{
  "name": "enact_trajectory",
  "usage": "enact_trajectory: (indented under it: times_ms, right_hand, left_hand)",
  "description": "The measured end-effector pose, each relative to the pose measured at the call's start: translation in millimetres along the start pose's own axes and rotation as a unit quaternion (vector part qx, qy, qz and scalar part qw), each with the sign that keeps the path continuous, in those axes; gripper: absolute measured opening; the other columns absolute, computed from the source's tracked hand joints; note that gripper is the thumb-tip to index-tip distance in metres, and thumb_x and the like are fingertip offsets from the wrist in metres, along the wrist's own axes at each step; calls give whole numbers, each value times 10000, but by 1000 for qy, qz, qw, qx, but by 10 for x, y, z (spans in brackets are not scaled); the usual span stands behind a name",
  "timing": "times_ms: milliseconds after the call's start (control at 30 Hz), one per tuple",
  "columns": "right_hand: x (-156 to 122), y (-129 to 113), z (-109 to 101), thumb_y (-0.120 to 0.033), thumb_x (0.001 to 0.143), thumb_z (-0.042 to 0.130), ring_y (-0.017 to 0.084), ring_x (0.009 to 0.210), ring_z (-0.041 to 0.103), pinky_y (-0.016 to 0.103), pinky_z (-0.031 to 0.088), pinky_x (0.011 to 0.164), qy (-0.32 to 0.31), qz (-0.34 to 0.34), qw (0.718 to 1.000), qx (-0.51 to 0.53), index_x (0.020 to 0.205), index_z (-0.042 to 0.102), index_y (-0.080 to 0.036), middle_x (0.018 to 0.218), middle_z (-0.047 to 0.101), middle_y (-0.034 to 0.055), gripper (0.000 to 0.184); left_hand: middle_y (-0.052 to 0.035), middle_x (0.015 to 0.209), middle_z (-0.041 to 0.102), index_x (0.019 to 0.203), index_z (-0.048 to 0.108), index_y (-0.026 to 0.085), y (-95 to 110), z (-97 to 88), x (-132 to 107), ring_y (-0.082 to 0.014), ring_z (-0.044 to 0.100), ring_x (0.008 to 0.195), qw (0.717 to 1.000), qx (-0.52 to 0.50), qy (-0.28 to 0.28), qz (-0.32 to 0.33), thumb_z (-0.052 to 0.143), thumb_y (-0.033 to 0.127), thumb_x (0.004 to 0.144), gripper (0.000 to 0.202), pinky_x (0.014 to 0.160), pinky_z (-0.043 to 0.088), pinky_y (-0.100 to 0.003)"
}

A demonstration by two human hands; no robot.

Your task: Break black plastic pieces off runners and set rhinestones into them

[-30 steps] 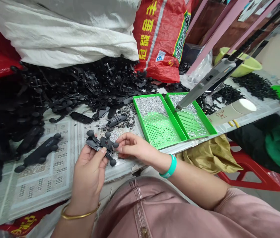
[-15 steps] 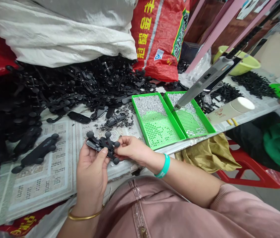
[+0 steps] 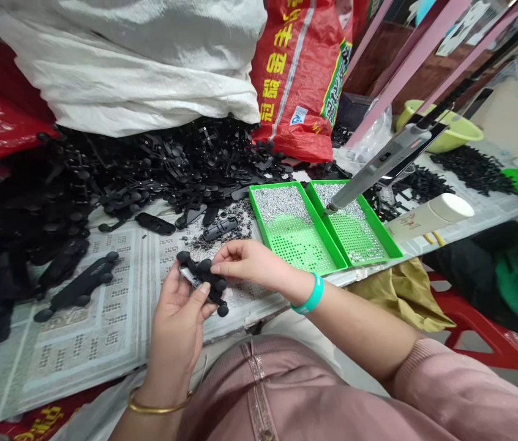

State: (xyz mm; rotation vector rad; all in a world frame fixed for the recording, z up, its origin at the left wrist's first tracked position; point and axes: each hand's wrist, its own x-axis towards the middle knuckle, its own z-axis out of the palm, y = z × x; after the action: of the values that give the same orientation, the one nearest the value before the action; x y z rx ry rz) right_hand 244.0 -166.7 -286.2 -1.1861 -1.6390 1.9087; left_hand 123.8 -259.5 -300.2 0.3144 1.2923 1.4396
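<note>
Head | left hand [image 3: 180, 315] fingers grasp black part [image 3: 202, 280] | right hand [image 3: 246, 263] fingers pinch its top

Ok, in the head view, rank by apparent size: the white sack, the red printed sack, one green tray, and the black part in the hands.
1. white sack, largest
2. red printed sack
3. green tray
4. black part, smallest, though nearest the camera, held by the left hand and right hand.
</note>
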Motion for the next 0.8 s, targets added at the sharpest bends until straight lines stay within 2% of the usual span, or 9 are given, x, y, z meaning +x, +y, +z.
enact_trajectory:
  times_ms: [233,467,567,667,733,800]
  right_hand:
    - [29,88,66,-263,707,681,64,569,487,197,390,546,-8,-6,1000,-6,745,583,-140,654,552,-37,162]
    - [19,80,70,-247,696,687,57,494,455,195,380,482,-8,41,998,41,711,554,-144,600,516,-55,169]
    - [32,114,70,-226,699,677,57,478,454,197,383,471,-8,52,998,29,695,543,-149,591,509,-56,155]
    - [42,150,71,-223,689,686,57,477,450,190,363,457,7,47,999,3,710,532,-160,587,502,-60,168]
    - [34,160,80,-221,670,705,62,506,459,185,356,472,31,21,999,-39,740,532,-169,594,505,-63,194]
    - [9,159,104,-214,659,714,68,564,480,185,368,516,56,-28,995,-83,782,555,-175,641,534,-54,205]
  left_hand:
    - [-61,1299,553,1268,504,299,-4,-12,-4,-161,622,903,1000,15,-13,-19,731,185,642,675,574,539,-214]
    - [-73,1254,582,1263,505,276,16,-43,-4,-170,632,885,995,1,-57,-82,738,201,639,670,559,539,-218]
    - [-74,1277,568,1276,494,275,-13,-29,-18,-164,631,882,997,16,-48,-65,739,198,639,686,549,536,-209]
    - [-75,1297,556,1289,482,268,-68,-14,-11,-181,616,964,999,32,-27,-22,732,198,647,693,562,534,-197]
    - [-86,1296,557,1296,474,254,-97,-14,7,-207,593,1040,999,37,-12,5,735,203,640,708,585,536,-202]
    - [-102,1280,567,1295,472,237,-105,-22,23,-234,583,1066,999,41,-6,7,748,215,619,730,587,538,-215]
